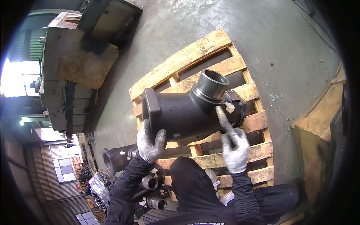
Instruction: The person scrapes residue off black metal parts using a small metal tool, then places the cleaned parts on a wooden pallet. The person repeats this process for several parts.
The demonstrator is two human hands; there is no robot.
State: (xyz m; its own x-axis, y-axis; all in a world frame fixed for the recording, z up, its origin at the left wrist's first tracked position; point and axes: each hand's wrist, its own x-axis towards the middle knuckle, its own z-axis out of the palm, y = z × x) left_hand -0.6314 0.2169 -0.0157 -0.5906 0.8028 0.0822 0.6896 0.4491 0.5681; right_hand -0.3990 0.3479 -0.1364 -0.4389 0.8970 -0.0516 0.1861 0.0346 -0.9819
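A large black cast-metal pipe housing [176, 112] lies across a wooden pallet in front of me. It has a square flange at its left end and a bare, shiny machined neck [211, 87] pointing up and away. A cream-coloured patch of paste-like material [229, 108] marks its right part. My left hand [150, 143], in a white knit glove, grips the lower edge of the left flange, thumb apart from the fingers. My right hand [235, 147], gloved too, stretches its forefinger against the housing just below the neck, beside the patch. That fingertip looks yellowish and stained; nothing else shows in the hand.
The slatted wooden pallet [180, 56] reaches under the housing and toward my knees. Several similar black housings [152, 182] with patches lie at lower left. A large machine [71, 63] stands at upper left, and a wooden crate [317, 123] at the right. Grey floor [279, 56] surrounds the pallet.
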